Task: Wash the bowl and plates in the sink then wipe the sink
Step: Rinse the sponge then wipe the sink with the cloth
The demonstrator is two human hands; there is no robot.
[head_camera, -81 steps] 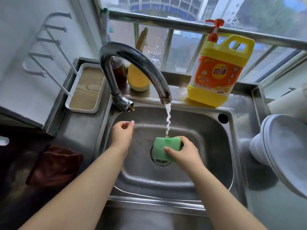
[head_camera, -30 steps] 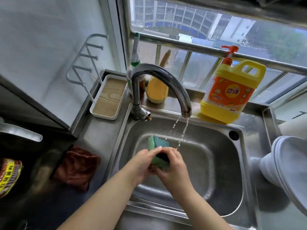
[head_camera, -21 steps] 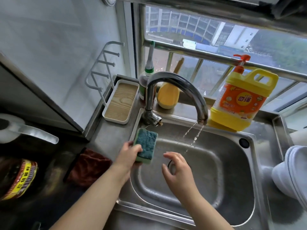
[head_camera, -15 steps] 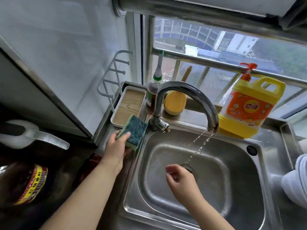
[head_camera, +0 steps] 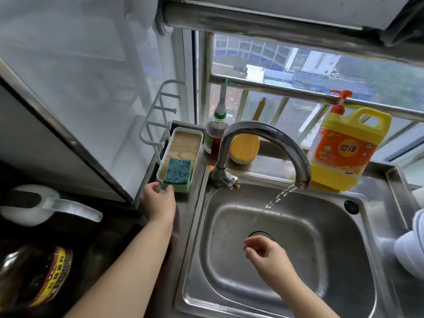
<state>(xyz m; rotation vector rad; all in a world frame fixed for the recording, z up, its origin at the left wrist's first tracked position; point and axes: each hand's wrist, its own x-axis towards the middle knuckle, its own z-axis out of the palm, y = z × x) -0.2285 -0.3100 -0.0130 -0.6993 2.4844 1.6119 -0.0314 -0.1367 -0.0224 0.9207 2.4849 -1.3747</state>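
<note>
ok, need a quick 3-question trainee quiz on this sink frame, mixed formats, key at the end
1. True or false: the sponge lies in the sink.
2. Multiple choice: the right hand is over A) the drain, B) the detergent jug, C) the tap handle.
3. Fill in: water from the tap is ____ (running / off).

Key
1. False: it sits in the white tray, its near edge at the left hand.
2. A
3. running, a thin stream.

green sponge [head_camera: 177,172] with teal top, yellow-orange detergent jug [head_camera: 347,148], silver sink [head_camera: 344,283]
</note>
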